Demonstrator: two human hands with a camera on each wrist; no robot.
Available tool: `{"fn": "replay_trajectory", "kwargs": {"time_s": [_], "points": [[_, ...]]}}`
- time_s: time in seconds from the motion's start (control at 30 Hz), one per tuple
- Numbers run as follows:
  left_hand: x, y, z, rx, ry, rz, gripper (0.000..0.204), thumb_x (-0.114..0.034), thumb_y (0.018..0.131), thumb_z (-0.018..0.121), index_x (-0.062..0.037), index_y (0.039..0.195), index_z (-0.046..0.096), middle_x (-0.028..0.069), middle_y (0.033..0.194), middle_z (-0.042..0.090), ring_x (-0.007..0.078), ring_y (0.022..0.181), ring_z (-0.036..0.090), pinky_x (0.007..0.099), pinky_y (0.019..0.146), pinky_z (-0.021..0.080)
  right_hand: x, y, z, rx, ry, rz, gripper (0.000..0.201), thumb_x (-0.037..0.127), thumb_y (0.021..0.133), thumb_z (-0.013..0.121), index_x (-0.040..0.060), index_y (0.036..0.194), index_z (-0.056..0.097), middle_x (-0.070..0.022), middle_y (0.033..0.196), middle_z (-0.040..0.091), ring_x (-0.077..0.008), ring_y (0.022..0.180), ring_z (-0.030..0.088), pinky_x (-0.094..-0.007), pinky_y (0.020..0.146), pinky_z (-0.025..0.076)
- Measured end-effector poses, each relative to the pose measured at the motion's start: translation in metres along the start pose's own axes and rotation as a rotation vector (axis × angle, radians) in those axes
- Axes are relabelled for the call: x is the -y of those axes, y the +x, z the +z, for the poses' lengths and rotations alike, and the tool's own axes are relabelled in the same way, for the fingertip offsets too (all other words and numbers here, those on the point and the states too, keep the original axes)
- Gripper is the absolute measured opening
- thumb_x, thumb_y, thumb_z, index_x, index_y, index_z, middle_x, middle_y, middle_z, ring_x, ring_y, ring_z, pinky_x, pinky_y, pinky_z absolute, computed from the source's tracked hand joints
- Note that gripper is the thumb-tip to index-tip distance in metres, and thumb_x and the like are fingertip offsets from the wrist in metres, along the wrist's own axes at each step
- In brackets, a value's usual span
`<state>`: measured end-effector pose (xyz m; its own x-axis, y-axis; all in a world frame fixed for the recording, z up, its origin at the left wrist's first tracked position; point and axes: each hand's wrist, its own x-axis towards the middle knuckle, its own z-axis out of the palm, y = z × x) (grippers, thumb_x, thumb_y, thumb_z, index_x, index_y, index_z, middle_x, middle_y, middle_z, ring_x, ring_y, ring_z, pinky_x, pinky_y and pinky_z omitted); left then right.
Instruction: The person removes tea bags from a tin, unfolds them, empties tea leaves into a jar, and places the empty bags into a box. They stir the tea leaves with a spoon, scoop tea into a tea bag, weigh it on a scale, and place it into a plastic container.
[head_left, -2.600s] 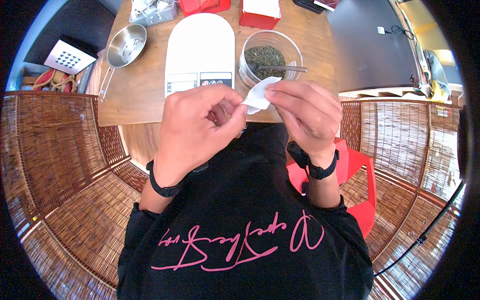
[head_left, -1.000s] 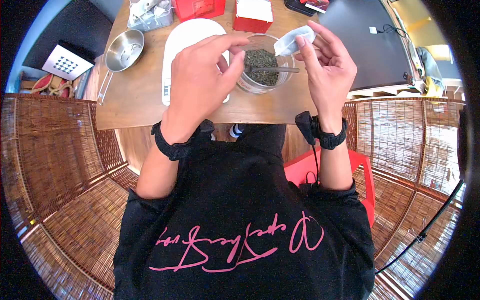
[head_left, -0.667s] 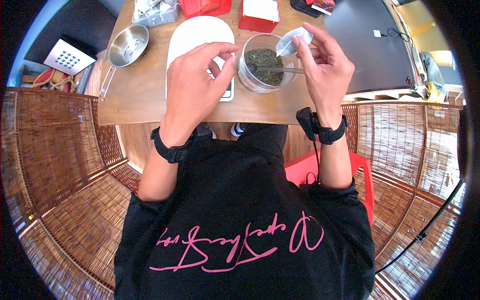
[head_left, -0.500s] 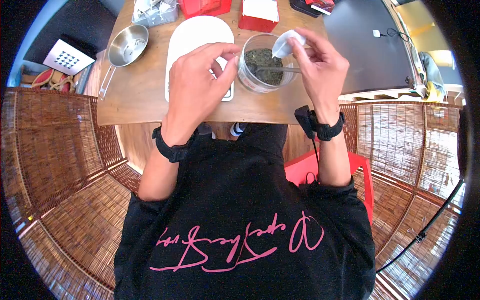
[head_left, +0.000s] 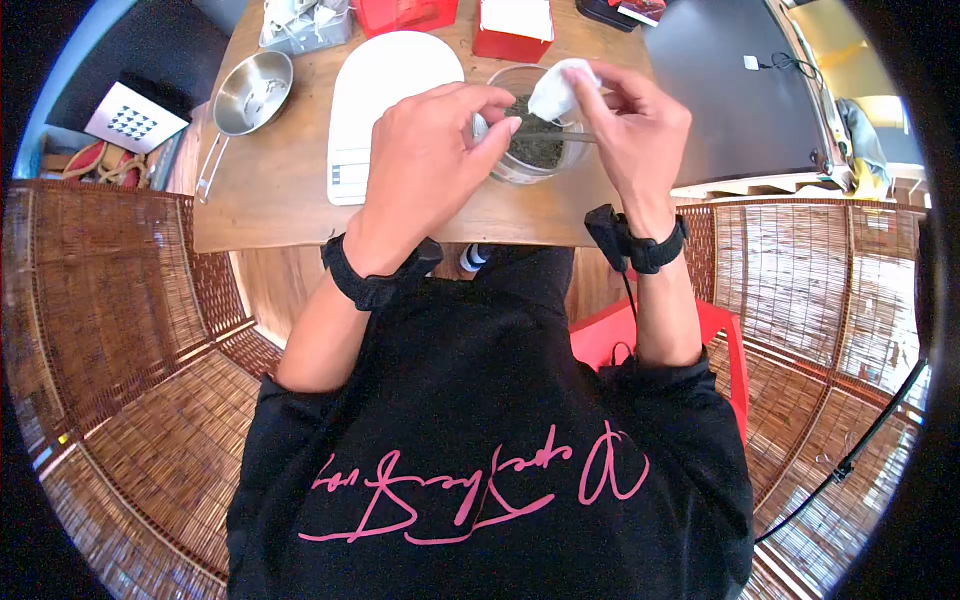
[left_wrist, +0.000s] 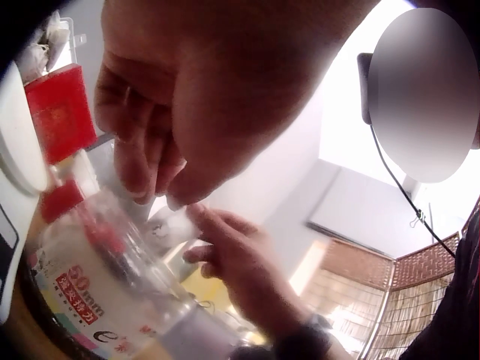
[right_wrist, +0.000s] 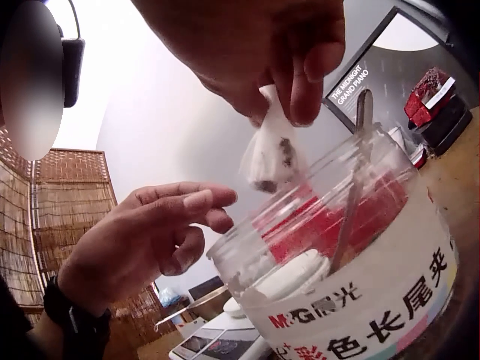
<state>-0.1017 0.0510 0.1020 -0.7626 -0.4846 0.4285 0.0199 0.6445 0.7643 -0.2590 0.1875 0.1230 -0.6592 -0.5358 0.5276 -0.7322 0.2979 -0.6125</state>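
Note:
The right hand [head_left: 645,130] pinches a small white bag [head_left: 555,92] above a clear tub [head_left: 525,177] of dark dried leaves. In the right wrist view the bag [right_wrist: 274,150] hangs from the fingertips beside the tub's rim, dark bits showing through it. A spoon [right_wrist: 352,202] leans in the tub. The left hand [head_left: 430,160] is at the tub's left side, fingers loosely bent and apart from the thumb, holding nothing. From the left wrist view, its fingertips are close to the right hand [left_wrist: 247,270], with the bag partly hidden between.
Left of the tub lies a white scale [head_left: 395,75], partly behind the left hand. A metal pan [head_left: 252,95] is farther left. Along the back stand a red box [head_left: 512,45], another red container [head_left: 405,14] and a clear bin [head_left: 305,35] of white bags.
The right hand has moved left with the bag, which now hangs over the tub. The left hand has shifted right, closer to the bag.

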Motion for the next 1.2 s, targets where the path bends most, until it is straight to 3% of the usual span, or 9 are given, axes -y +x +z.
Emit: {"fn": "replay_trajectory", "kwargs": {"time_s": [0.23,0.33,0.47,0.57,0.67,0.73,0.87,0.93,1.2], "points": [[0.005,0.002,0.005,-0.003,0.066,0.022,0.024,-0.021,0.088,0.077,-0.0056,0.106,0.077,0.0046,0.087,0.076,0.0125,0.057,0.062,0.0299,0.056,0.049,0.002,0.003,0.0,-0.059,-0.024,-0.004,0.024,0.021,0.087,0.083,0.0023,0.102,0.08,-0.004,0.07,0.072,-0.0036,0.06,0.06,-0.0204,0.055,0.047],[0.003,0.004,0.006,0.01,0.082,0.003,0.027,-0.025,0.087,0.078,-0.0053,0.106,0.077,0.0042,0.087,0.076,0.0158,0.056,0.062,0.0323,0.058,0.051,-0.004,0.003,0.005,-0.005,-0.12,-0.084,0.026,0.038,0.086,0.08,0.0167,0.101,0.082,-0.0073,0.068,0.073,-0.0154,0.06,0.072,-0.0294,0.055,0.054],[0.01,0.01,0.013,-0.044,0.136,0.103,0.028,-0.027,0.088,0.078,-0.0061,0.106,0.077,0.0045,0.085,0.076,0.0202,0.056,0.062,0.0356,0.06,0.052,0.008,0.004,0.001,0.04,-0.064,0.003,0.026,0.037,0.088,0.079,0.0156,0.103,0.082,-0.0083,0.069,0.073,-0.0162,0.061,0.073,-0.0296,0.056,0.054],[0.011,0.016,0.017,-0.033,0.21,0.119,0.027,-0.028,0.088,0.077,-0.007,0.106,0.077,0.0061,0.083,0.076,0.0239,0.058,0.063,0.0387,0.062,0.052,0.014,0.003,0.0,0.063,-0.038,-0.011,0.024,0.026,0.091,0.079,0.007,0.106,0.081,-0.0085,0.069,0.074,-0.007,0.062,0.066,-0.0235,0.056,0.05],[0.013,0.02,0.019,0.001,0.224,0.083,0.025,-0.026,0.089,0.076,-0.0072,0.105,0.078,0.0078,0.078,0.073,0.0205,0.058,0.062,0.0361,0.06,0.05,0.014,0.002,-0.003,0.109,-0.081,0.024,0.028,0.023,0.093,0.077,0.0065,0.116,0.078,-0.0092,0.078,0.076,-0.0065,0.064,0.066,-0.0242,0.057,0.051],[0.018,0.026,0.016,0.021,0.109,-0.038,0.023,-0.024,0.09,0.076,-0.0054,0.104,0.077,0.0069,0.073,0.07,0.0145,0.058,0.059,0.0319,0.057,0.047,0.011,0.003,-0.004,0.056,0.193,0.086,0.034,0.018,0.094,0.074,0.0072,0.127,0.073,-0.01,0.09,0.078,-0.0059,0.067,0.066,-0.0243,0.058,0.052],[0.028,0.033,0.01,0.033,-0.092,0.006,0.02,-0.021,0.094,0.073,-0.0046,0.105,0.076,0.0026,0.077,0.07,0.0076,0.062,0.055,0.0278,0.056,0.042,-0.012,0.01,-0.01,0.049,0.235,0.085,0.037,0.024,0.093,0.074,0.0125,0.127,0.072,-0.0075,0.071,0.075,-0.0087,0.056,0.063,-0.0282,0.057,0.051],[0.031,0.036,0.008,0.074,-0.14,-0.024,0.02,-0.021,0.095,0.073,-0.0039,0.105,0.076,0.0022,0.08,0.071,0.0074,0.064,0.057,0.027,0.058,0.044,-0.014,0.013,-0.017,0.342,0.012,0.077,0.036,0.023,0.092,0.075,0.0101,0.125,0.074,-0.004,0.068,0.072,-0.0061,0.055,0.058,-0.028,0.055,0.047],[0.028,0.038,0.006,0.152,-0.154,-0.083,0.024,-0.021,0.095,0.073,-0.0011,0.107,0.076,0.0026,0.089,0.076,0.0064,0.074,0.062,0.0248,0.067,0.05,-0.007,0.014,-0.024,0.487,0.143,0.165,0.027,0.022,0.092,0.077,0.0058,0.113,0.079,-0.0027,0.074,0.072,-0.0033,0.063,0.059,-0.024,0.057,0.047]]}}
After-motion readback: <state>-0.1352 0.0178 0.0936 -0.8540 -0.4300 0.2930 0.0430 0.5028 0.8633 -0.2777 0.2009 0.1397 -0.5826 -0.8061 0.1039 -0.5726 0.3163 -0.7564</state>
